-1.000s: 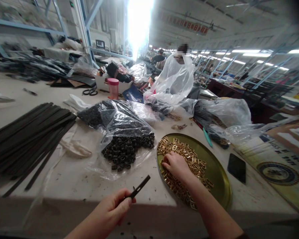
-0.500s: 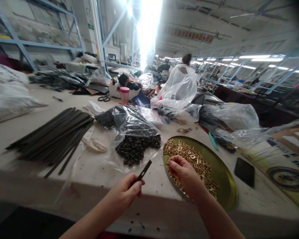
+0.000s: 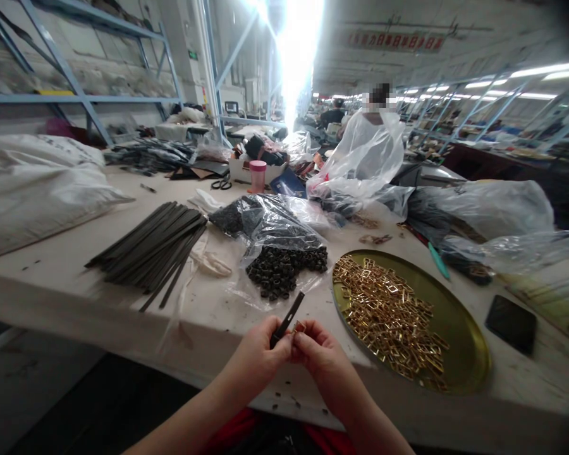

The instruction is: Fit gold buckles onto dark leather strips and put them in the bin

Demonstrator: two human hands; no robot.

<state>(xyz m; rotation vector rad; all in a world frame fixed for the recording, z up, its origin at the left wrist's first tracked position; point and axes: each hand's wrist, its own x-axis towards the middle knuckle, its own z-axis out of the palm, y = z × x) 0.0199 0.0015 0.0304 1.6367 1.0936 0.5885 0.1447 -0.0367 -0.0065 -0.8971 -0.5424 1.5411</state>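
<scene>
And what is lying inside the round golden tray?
The tray holds a heap of small gold frames. The heap covers part of the tray's floor, so anything underneath it cannot be seen.

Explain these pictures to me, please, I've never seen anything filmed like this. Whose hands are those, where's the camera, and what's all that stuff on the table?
There's no machine here: these are a person's own bare hands. The camera is worn on that person's head, looking forward and down.

The left hand holds a slotted dark strip. The right hand, close against it, pinches what looks like a small gold frame.

On the table, to the left, lies a pile of dark strips. In the middle, small black pieces spill from a clear plastic bag. To the right, a round tray bears many gold frames, with a phone-like dark slab beyond it.
</scene>
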